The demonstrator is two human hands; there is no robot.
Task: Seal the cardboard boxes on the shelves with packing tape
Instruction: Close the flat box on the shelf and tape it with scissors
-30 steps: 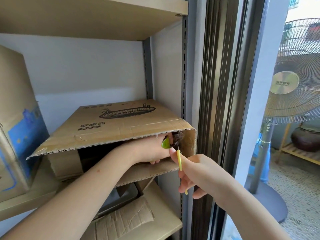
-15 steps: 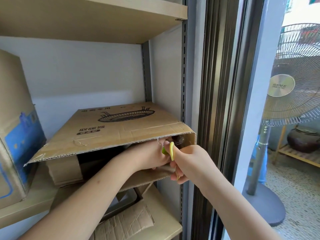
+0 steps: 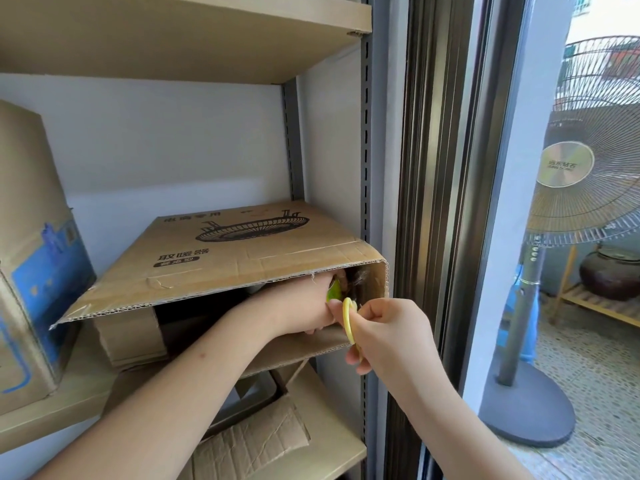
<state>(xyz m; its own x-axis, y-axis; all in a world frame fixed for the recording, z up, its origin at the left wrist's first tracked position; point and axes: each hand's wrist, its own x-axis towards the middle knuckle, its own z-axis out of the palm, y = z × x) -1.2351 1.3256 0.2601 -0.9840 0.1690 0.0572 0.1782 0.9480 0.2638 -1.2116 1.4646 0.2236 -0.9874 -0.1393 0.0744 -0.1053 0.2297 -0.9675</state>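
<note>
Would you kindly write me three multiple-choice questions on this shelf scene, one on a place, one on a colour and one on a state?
1. Where is the left hand?
A. On the shelf above
B. Reaching into the open front of the cardboard box
C. On the standing fan

2. What colour is the scissor handle held by the right hand?
A. Yellow
B. Red
C. Black

3. What state is the front of the cardboard box in?
A. Taped shut
B. Crushed flat
C. Open, its top flap raised

Answers:
1 B, the left wrist vanishes under the raised flap.
2 A, a yellow loop shows at the right hand's fingers.
3 C, the dark inside shows beneath the flap.
</note>
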